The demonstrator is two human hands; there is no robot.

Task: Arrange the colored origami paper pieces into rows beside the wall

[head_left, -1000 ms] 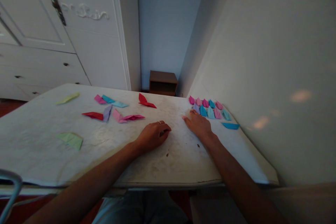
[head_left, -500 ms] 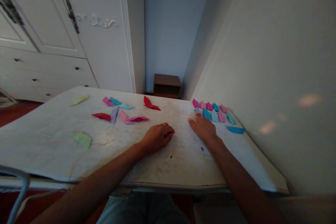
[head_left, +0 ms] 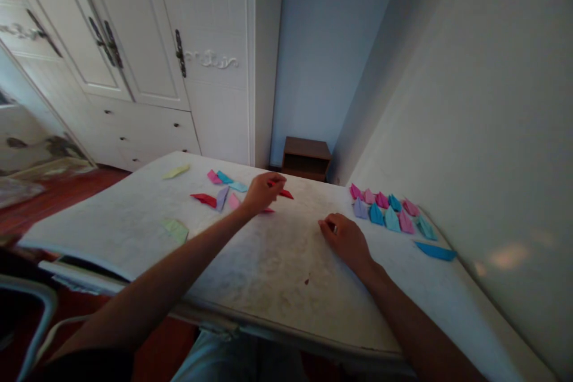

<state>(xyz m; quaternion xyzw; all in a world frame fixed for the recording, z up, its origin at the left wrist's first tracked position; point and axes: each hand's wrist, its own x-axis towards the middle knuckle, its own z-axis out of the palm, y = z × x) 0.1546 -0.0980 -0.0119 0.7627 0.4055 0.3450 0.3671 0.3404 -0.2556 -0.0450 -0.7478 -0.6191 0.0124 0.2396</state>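
Observation:
My left hand reaches over the far middle of the table, its fingers closed around part of a red folded-paper boat. The hand partly covers that boat and a pink folded paper beside it. My right hand rests on the table with its fingers curled in, and nothing shows in it. Nearest to it stands a lavender paper boat, at the near left end of two rows of small boats, among them a blue one and a teal one.
Left of my left hand lie more folded papers: red, lavender, light blue, yellow and green. A flat blue boat lies near the right wall. Beyond the table are a white wardrobe and a brown cabinet.
My left hand has moved forward from the middle of the table to the red boat. My right hand has drawn back from the lavender boat, its fingers curling. The view has turned left.

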